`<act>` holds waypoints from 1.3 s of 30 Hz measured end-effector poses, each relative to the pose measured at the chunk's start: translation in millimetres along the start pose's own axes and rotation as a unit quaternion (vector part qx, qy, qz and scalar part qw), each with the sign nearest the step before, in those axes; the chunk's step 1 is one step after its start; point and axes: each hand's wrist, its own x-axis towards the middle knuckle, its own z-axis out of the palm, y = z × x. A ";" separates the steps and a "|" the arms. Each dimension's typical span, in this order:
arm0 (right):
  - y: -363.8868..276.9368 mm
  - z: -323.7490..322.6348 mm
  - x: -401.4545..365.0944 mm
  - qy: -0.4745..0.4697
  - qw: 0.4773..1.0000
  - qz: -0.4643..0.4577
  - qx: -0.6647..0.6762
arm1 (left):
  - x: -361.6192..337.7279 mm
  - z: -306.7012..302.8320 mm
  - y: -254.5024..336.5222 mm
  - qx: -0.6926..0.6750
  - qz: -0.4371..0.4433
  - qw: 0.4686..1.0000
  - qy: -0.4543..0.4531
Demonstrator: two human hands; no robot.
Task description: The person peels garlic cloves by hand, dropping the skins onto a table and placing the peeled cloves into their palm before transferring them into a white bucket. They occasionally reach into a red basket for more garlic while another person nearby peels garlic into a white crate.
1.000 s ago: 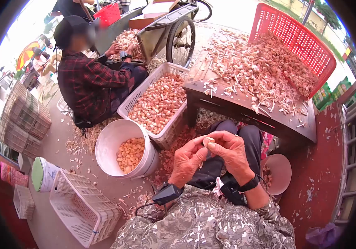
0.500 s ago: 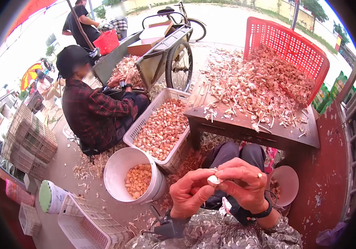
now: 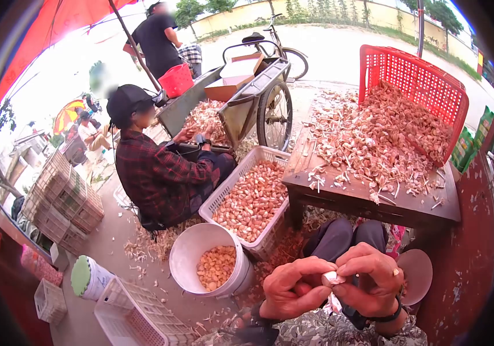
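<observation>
A garlic clove [image 3: 333, 278] is pinched between the fingertips of both my hands, above my lap. My left hand [image 3: 294, 286] grips it from the left with thumb and forefinger. From the other side, my right hand [image 3: 369, 278] closes its thumb and fingers on the same clove. Whitish skin shows just below my fingers. Beyond my knees, a heap of garlic cloves and skins [image 3: 388, 130] covers much of a wooden table [image 3: 374, 206]. To the left stand a white crate [image 3: 219, 209] of unpeeled-looking cloves and a white bucket [image 3: 185, 259] with yellowish cloves inside.
A red perforated basket [image 3: 420, 75] lies tipped on the table. One person in a plaid shirt [image 3: 155, 173] sits at a cart [image 3: 241, 109] holding more garlic. A pale crate [image 3: 137, 317], a lidded bucket [image 3: 88, 278] and stacked crates [image 3: 65, 199] stand left; another bucket [image 3: 417, 274] is at my right.
The camera view has shifted, so the surroundings appear further right and lower. Both my hands still hold the clove, which has turned slightly and now shows a pinkish side.
</observation>
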 end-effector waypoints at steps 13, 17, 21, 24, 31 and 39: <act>0.2 1.4 4.7 0.011 0.997 -0.026 -0.066 | -3.4 7.1 -15.9 -0.031 -0.036 0.998 0.051; 5.8 3.8 -0.7 0.050 0.996 -0.004 -0.079 | -7.9 13.7 -21.5 -0.049 -0.075 0.990 0.105; 12.7 0.3 -4.3 0.059 0.996 0.019 -0.057 | -2.2 13.8 -25.8 -0.101 -0.068 0.989 0.088; 18.1 1.0 -8.8 0.049 0.998 0.047 -0.018 | 3.4 21.3 -25.7 -0.098 -0.110 0.977 0.151; 24.9 -5.2 -12.3 0.009 0.971 0.200 0.131 | -5.1 9.2 -36.8 -0.038 -0.104 0.986 0.122; 29.8 -17.6 -10.5 -0.004 0.835 0.377 0.401 | -3.6 3.8 -42.5 -0.090 -0.122 0.982 0.115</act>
